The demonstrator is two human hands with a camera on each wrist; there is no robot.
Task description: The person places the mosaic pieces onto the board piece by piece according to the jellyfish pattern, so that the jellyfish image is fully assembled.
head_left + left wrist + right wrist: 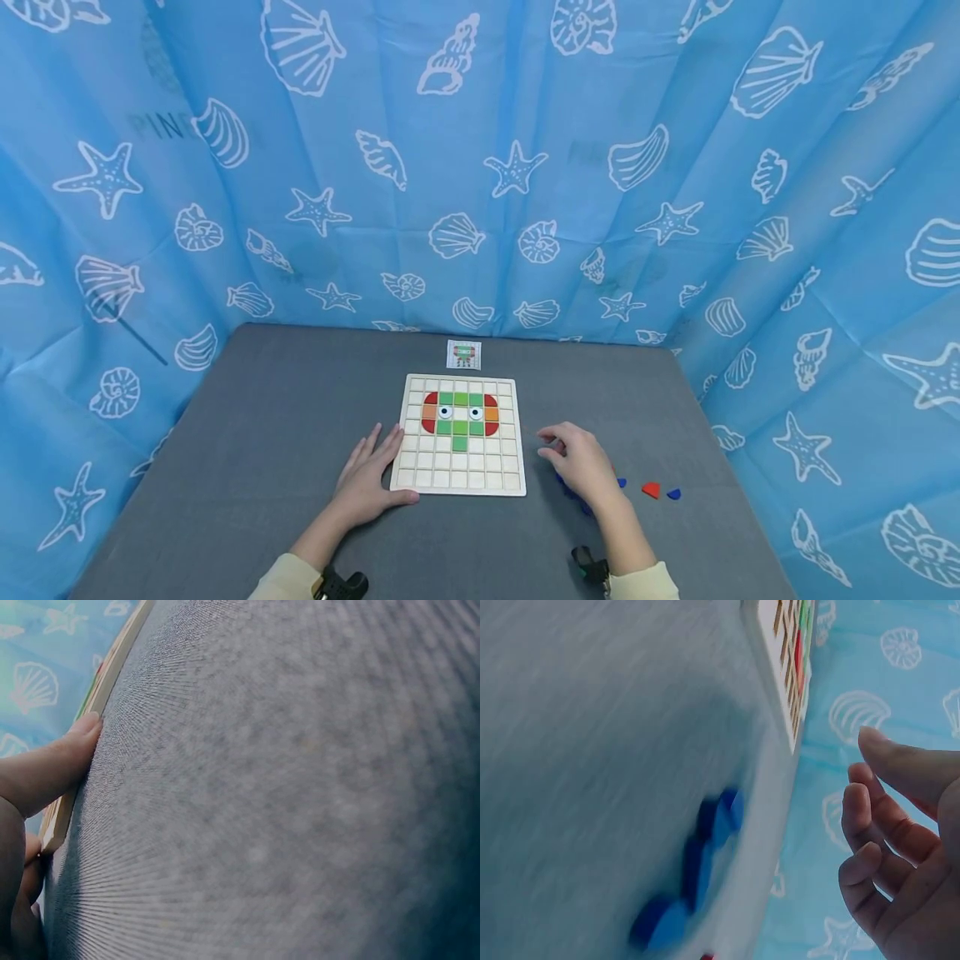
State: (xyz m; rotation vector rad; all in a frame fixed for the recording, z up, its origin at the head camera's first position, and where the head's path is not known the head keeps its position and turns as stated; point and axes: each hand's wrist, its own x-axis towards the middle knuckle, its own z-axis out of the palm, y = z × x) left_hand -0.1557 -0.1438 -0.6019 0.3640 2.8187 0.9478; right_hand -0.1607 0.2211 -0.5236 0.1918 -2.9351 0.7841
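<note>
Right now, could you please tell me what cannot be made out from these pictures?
- Card, head view: its picture is too small to read.
- Blue pieces, right wrist view: blurred; in the head view the right hand hides most of them.
- Board, left wrist view: only its edge shows, beside the left hand.

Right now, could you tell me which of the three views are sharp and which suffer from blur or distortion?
Head view: evenly lit and sharp on the puzzle board, though the wide lens bows the curtain. Left wrist view: the grey table sits too close, soft and curved, beside the left hand. Right wrist view: smeared by motion, the blue pieces blurred; the right hand is clearer.
</note>
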